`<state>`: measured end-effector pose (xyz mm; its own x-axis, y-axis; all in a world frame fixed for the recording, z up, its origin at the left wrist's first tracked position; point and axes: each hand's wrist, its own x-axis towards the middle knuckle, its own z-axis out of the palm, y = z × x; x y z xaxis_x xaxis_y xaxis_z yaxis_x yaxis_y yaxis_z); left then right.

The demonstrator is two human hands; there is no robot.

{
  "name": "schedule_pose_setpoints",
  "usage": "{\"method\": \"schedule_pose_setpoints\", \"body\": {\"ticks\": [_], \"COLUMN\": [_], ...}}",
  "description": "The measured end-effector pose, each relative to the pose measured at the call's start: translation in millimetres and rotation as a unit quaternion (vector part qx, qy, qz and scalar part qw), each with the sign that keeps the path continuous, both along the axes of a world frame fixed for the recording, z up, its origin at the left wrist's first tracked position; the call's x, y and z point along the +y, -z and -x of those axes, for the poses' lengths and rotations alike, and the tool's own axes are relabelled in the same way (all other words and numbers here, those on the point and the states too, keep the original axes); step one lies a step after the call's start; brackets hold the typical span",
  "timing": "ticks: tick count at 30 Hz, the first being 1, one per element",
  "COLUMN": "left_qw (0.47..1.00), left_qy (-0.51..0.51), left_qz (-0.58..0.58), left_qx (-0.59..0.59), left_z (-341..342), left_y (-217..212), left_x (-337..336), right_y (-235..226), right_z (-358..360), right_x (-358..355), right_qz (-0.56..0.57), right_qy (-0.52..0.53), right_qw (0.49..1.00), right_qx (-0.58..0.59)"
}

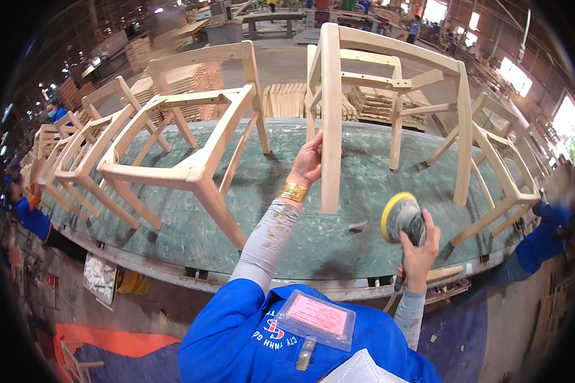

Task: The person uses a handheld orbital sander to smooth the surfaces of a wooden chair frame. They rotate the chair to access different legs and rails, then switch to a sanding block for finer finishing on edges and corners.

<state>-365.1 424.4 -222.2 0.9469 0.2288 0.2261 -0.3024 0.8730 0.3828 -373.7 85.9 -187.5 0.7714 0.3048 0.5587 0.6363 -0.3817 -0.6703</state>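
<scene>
My left hand (308,161) grips the near leg of a bare-wood chair frame (330,121), which is ahead of me at the green table (322,246). Right hand (420,254) wraps a round yellow-rimmed sander (402,218), apart from that leg, pad facing left.

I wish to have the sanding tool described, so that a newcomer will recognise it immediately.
Find the long green table across the picture. Over its near side, right of the middle, the person's right grip holds a round grey sander. Its bright yellow rim sets it apart from the pale wooden chairs around it.
</scene>
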Motion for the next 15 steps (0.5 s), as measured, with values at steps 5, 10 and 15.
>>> {"method": "schedule_pose_setpoints", "body": {"ticks": [5, 10, 15], "left_qw": [0.998, 0.996, 0.996], "left_qy": [0.039, 0.055, 0.064], "left_qz": [0.037, 0.048, 0.025], "left_qx": [-0.026, -0.055, -0.054], "left_z": [-1, 15, 26], "left_y": [7, 8, 13], "left_x": [-8, -20, -23], "right_y": [-68, -124, -127], "right_z": [18, 8, 9], "right_x": [90, 180, 212], "right_qz": [-0.016, 0.029, 0.068], "right_qy": [-0.036, -0.010, 0.029], "right_qw": [0.993, 0.984, 0.984], "right_qx": [-0.111, -0.177, -0.163]}}
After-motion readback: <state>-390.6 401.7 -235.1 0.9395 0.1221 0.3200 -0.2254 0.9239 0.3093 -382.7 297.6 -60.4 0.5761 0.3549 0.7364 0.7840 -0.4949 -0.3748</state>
